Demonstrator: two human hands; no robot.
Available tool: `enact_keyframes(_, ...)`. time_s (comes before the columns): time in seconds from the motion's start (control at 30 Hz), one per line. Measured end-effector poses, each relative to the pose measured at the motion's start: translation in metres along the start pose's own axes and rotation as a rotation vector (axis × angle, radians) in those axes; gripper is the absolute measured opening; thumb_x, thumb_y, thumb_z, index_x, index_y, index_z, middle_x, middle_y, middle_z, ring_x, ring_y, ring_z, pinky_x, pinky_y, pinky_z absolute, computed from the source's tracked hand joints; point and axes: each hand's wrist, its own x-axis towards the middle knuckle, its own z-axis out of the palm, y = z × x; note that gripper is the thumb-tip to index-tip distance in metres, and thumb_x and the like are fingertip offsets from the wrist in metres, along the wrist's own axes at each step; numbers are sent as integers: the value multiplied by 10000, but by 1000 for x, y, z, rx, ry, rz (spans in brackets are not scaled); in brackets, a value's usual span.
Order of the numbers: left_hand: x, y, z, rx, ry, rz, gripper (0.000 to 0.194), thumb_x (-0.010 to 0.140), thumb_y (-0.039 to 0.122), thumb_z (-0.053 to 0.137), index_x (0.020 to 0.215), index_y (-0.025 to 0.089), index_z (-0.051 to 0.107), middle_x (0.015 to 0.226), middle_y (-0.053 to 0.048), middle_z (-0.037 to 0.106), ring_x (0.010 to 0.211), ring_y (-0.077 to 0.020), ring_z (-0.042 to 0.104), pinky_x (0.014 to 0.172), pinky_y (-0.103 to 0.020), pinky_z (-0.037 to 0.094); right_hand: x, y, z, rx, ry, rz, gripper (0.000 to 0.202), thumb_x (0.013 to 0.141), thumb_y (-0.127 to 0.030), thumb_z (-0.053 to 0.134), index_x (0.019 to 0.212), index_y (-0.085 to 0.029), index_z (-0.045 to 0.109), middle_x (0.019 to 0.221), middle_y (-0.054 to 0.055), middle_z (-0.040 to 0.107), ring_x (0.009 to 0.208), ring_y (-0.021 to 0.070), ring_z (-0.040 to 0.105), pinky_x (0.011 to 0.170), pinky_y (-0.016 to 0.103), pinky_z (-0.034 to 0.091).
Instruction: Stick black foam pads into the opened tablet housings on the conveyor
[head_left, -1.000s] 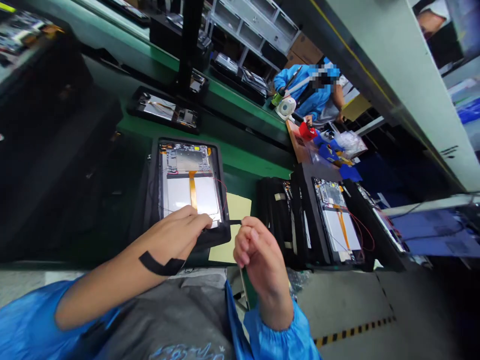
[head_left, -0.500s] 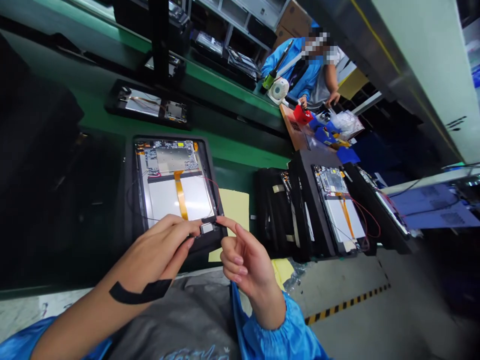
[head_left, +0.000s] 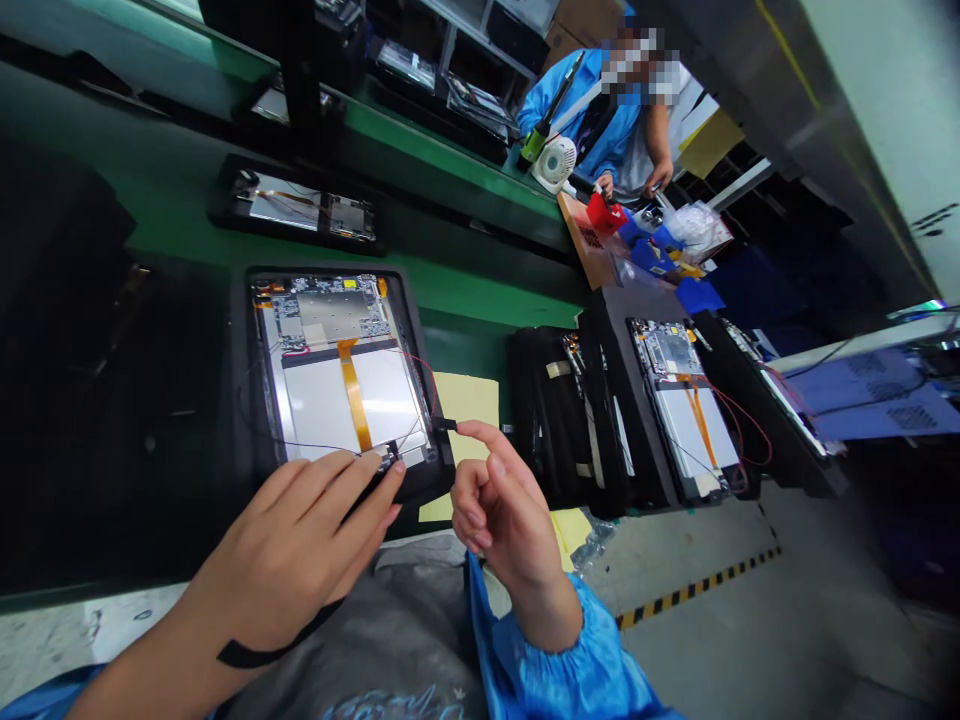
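An opened tablet (head_left: 341,400) lies in a black foam tray (head_left: 411,310), its circuit board, silver battery and orange ribbon cable exposed. My left hand (head_left: 307,525) rests over the tray's near edge, fingers stretched out, fingertips touching the small parts at the tablet's bottom end. What lies under those fingers is partly hidden. To the right, my right hand (head_left: 510,510) points its index finger leftward, the other fingers curled. On that fingertip hangs a small strip of black tape (head_left: 444,425), just beside the tablet's lower right corner. Thin red and black wires loop around the tablet.
Right of the tray stand several foam trays with opened tablets (head_left: 686,400). A yellow sheet (head_left: 469,400) lies beneath the tray's right side. Another opened device (head_left: 300,210) sits farther back. Across the bench, a person in blue sleeves (head_left: 585,90) works near a white fan (head_left: 556,160).
My right fingertip has drawn slightly right, away from the tablet's corner, with the black tape on it. My left hand has shifted left and spread over the bottom edge.
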Motion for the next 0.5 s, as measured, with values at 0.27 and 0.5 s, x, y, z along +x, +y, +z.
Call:
enact_keyframes(0.27,-4,-10,-2,134,-46,95,208,978,108,599,1157,62,693,1035,-104,759,945,-286,624,767,-419,426,1,2,-2,-198,-13,-61,318,1009,-462,632,1240,-251,576,606,-96,519,418,44,350,425,142,319)
enact_keyframes(0.5,5,-12,1,126,-23,55,187,1025,148,529,1102,107,695,1014,-82,772,916,-272,637,756,-414,418,-6,7,-2,-804,-34,-208,371,1065,-363,537,1425,-279,508,1110,73,766,566,84,542,599,226,488)
